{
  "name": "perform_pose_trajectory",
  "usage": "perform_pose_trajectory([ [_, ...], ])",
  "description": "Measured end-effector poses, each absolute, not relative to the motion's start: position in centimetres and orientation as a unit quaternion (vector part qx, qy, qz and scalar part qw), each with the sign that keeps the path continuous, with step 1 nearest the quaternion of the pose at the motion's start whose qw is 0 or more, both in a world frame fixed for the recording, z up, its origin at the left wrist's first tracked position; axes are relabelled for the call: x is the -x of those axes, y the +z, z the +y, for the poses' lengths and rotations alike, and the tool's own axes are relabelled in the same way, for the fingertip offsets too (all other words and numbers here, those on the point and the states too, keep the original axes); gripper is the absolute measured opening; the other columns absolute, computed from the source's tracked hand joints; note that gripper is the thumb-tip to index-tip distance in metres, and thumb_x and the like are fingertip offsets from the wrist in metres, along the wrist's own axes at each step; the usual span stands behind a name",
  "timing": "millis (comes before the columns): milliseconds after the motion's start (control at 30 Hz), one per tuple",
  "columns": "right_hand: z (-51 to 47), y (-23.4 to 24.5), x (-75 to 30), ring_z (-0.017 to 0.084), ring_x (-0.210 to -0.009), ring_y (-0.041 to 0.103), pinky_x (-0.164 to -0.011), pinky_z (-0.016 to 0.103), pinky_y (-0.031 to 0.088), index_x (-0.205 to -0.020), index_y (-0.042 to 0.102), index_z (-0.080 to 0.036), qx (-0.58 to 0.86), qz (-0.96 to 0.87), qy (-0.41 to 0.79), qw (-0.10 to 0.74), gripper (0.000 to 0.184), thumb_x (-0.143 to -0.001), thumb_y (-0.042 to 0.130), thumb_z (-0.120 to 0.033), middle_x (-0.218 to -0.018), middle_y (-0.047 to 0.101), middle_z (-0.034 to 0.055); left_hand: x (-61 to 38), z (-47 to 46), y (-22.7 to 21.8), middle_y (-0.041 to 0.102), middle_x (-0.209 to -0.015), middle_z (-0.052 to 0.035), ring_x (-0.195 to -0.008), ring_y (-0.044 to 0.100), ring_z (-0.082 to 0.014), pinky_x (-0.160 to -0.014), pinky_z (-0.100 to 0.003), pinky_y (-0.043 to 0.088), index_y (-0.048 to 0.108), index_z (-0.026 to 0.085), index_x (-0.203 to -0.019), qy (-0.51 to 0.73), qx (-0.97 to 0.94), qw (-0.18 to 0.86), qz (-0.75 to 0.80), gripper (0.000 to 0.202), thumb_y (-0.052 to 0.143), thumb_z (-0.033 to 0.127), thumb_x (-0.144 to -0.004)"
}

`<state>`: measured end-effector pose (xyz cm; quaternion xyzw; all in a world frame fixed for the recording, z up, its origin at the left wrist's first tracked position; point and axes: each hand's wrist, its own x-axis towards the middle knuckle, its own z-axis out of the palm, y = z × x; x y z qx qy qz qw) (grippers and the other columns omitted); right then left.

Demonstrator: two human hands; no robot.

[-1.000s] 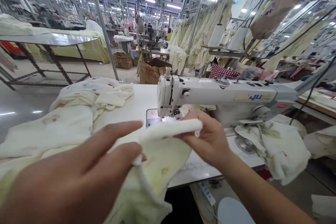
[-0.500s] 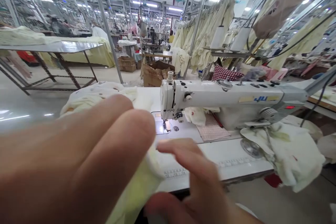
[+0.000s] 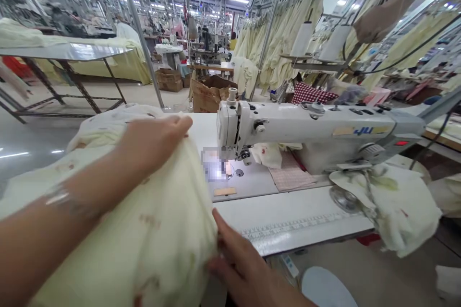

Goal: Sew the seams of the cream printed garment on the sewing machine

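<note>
Pale yellow printed fabric (image 3: 169, 220) hangs spread across the left front, covering the table's left part. My left hand (image 3: 162, 139) is closed on its upper edge, left of the sewing machine's needle area. Lower down, my right hand (image 3: 237, 259) pinches the fabric's right edge, with the thumb partly blurred. Just beyond stands a white sewing machine (image 3: 306, 129), its lamp lit over the needle plate. A blurred block of pixels hides the presser foot. More cream fabric (image 3: 104, 129) is heaped behind my left forearm.
A measuring tape strip (image 3: 281, 225) runs along the white table's front edge. Pink checked cloth (image 3: 291, 172) lies under the machine arm. Printed fabric (image 3: 396, 211) hangs off the right end. Thread cones (image 3: 301, 41) stand behind, and a metal table (image 3: 72, 53) is at far left.
My left hand has moved away from the camera, up and forward, drawing the fabric out wide. My right hand has dropped lower and now grips the fabric's right edge.
</note>
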<state>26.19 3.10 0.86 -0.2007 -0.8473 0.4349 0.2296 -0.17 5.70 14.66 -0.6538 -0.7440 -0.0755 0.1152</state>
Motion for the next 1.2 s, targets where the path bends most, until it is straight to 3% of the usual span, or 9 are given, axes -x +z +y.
perform_pose_trajectory([
  [100,4.7,2.0,-26.6,0.026,-0.126,0.036,-0.094,0.042,0.041,-0.142,0.023,-0.022,0.196,-0.877,0.3,0.319,0.061,-0.087,0.044,-0.009,-0.143,0.031,0.016,-0.2,9.7,11.6,0.06,-0.091,-0.0137,-0.086,0.059,-0.0314,-0.071,-0.041,0.044,0.057,0.013,-0.094,-0.044,0.657,0.114,-0.744,0.014,0.049,0.021,-0.086],
  [167,5.4,2.2,-27.1,0.022,-0.105,0.049,-0.082,0.037,0.044,-0.129,0.043,-0.022,0.194,-0.888,0.255,0.33,0.045,-0.086,0.045,-0.007,-0.117,0.052,0.0121,-0.7,10.0,10.0,0.058,-0.102,-0.0149,-0.095,0.056,-0.0313,-0.077,-0.042,0.043,0.058,0.013,-0.096,-0.047,0.667,0.111,-0.736,0.015,0.049,0.021,-0.086],
  [267,5.8,2.4,-27.4,0.017,-0.075,0.048,-0.066,0.031,0.038,-0.105,0.058,-0.022,0.19,-0.912,0.221,0.289,0.025,-0.086,0.048,-0.008,-0.078,0.055,0.0026,-2.1,8.1,8.9,0.061,-0.098,-0.0045,-0.093,0.057,-0.0223,-0.082,-0.036,0.042,0.062,0.023,-0.089,-0.046,0.745,0.013,-0.665,0.01,0.054,0.026,-0.085],
  [400,5.8,2.2,-26.9,0.018,-0.074,0.045,-0.064,0.032,0.033,-0.097,0.063,-0.022,0.214,-0.938,0.184,0.2,0.016,-0.087,0.052,-0.016,-0.075,0.054,0.0029,-4.4,5.6,8.1,0.063,-0.093,-0.0008,-0.097,0.053,-0.0227,-0.088,-0.039,0.037,0.064,0.025,-0.085,-0.048,0.821,-0.137,-0.553,0.01,0.067,0.023,-0.076],
  [533,5.7,2.1,-27.0,0.019,-0.076,0.047,-0.066,0.032,0.032,-0.09,0.061,-0.022,0.239,-0.928,0.211,0.193,0.007,-0.087,0.054,-0.021,-0.076,0.055,0.0021,-5.0,5.3,7.6,0.059,-0.078,-0.0002,-0.082,0.052,-0.0185,-0.08,-0.034,0.039,0.053,0.02,-0.073,-0.096,0.831,-0.143,-0.529,0.012,0.052,0.012,-0.082],
  [700,5.9,2.7,-26.0,0.019,-0.094,0.051,-0.08,0.035,0.038,-0.091,0.048,-0.02,0.22,-0.877,0.286,0.318,0.008,-0.085,0.05,-0.014,-0.109,0.059,0.0073,-3.8,4.5,9.0,0.058,-0.077,-0.0004,-0.076,0.053,-0.0168,-0.069,-0.028,0.041,0.052,0.021,-0.08,-0.153,0.828,-0.167,-0.513,0.015,0.041,0.017,-0.088],
  [867,6.0,2.4,-24.6,0.019,-0.076,0.05,-0.068,0.033,0.037,-0.081,0.05,-0.02,0.237,-0.881,0.279,0.298,0.004,-0.083,0.054,-0.02,-0.074,0.058,0.0014,-2.8,3.9,10.3,0.056,-0.066,0.0019,-0.062,0.051,-0.0149,-0.055,-0.026,0.036,0.05,0.022,-0.072,-0.163,0.828,-0.13,-0.521,0.017,0.043,0.022,-0.087],
  [1000,5.1,2.0,-25.8,0.019,-0.085,0.049,-0.072,0.034,0.036,-0.095,0.052,-0.019,0.252,-0.88,0.21,0.344,0.016,-0.083,0.05,-0.01,-0.095,0.059,0.007,-4.3,5.5,9.3,0.057,-0.066,0.0018,-0.062,0.05,-0.0157,-0.057,-0.027,0.035,0.049,0.021,-0.072,-0.104,0.827,-0.109,-0.542,0.014,0.044,0.017,-0.085],
  [1200,4.3,2.0,-25.4,0.016,-0.063,0.049,-0.06,0.031,0.029,-0.113,0.055,-0.028,0.2,-0.95,0.151,0.187,0.04,-0.076,0.049,-0.014,-0.071,0.056,0.0009,-6.7,7.9,4.6,0.057,-0.074,-0.0019,-0.068,0.049,-0.0174,-0.063,-0.03,0.038,0.049,0.018,-0.074,-0.122,0.822,-0.078,-0.551,0.017,0.04,0.01,-0.086],
])
